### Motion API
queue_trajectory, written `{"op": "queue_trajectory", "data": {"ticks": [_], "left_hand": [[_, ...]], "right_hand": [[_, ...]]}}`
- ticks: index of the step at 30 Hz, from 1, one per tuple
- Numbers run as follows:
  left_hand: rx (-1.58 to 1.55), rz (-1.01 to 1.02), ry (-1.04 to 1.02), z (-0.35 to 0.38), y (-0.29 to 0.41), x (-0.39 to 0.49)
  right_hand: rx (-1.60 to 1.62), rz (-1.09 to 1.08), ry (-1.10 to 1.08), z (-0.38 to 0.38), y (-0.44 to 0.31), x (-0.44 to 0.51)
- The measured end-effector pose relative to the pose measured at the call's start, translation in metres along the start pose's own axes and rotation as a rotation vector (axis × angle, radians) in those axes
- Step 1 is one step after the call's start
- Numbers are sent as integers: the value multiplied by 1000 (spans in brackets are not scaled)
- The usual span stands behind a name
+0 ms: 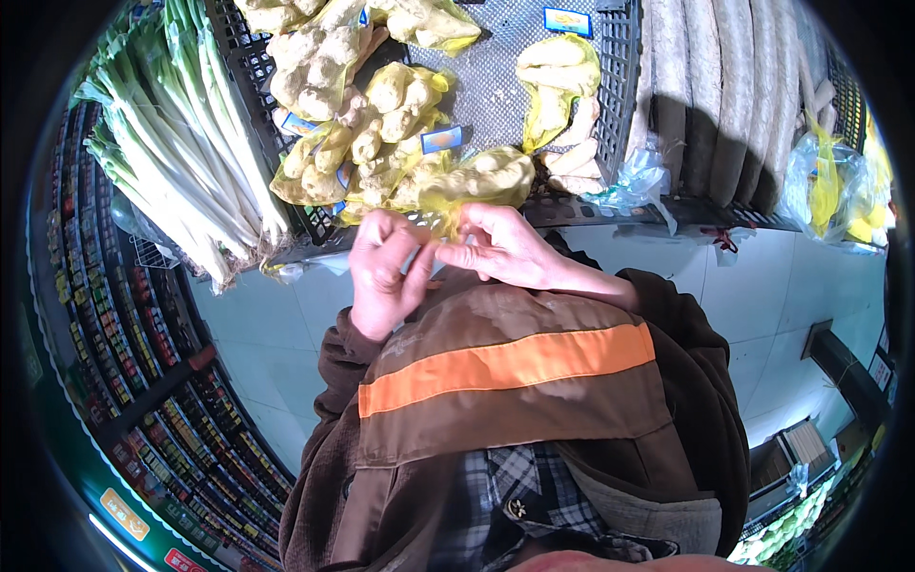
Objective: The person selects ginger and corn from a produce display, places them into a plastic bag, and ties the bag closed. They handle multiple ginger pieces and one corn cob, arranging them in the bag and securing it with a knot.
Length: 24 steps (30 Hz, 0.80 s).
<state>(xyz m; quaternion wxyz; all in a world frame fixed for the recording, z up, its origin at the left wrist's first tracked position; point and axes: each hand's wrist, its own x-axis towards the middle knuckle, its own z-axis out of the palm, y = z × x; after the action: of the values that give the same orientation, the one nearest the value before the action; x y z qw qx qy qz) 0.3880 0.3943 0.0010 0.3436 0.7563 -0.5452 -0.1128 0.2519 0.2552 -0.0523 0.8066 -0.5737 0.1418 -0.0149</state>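
Note:
A yellow mesh bag of pale knobbly roots (490, 175), resembling ginger, lies at the front edge of a black plastic crate (620, 79). Its gathered neck (449, 220) reaches toward me between my hands. My right hand (504, 247) pinches this netting with thumb and fingers. From the other side, my left hand (386, 268) is curled with its fingertips meeting the right ones at the netting. What lies between the fingertips is too small to tell. More filled yellow mesh bags (400, 100) are heaped behind, several with blue tags (442, 139).
Long green onions (179, 143) lie left of the crate, roots toward me. Long grey cylindrical produce (729, 93) lies to the right. Loose pale roots (575, 164) and a clear plastic bag (640, 179) are near the crate's front right. Packed store shelves (136, 322) stand at left.

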Motion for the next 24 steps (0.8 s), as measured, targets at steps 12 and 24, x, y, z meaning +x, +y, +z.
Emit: {"op": "queue_trajectory", "data": {"ticks": [12, 24], "left_hand": [[-171, -118, 6, -16, -10, 4], [-171, 210, -146, -28, 38, 34]], "right_hand": [[36, -139, 93, -14, 3, -3], [-119, -247, 75, -11, -4, 2]]}}
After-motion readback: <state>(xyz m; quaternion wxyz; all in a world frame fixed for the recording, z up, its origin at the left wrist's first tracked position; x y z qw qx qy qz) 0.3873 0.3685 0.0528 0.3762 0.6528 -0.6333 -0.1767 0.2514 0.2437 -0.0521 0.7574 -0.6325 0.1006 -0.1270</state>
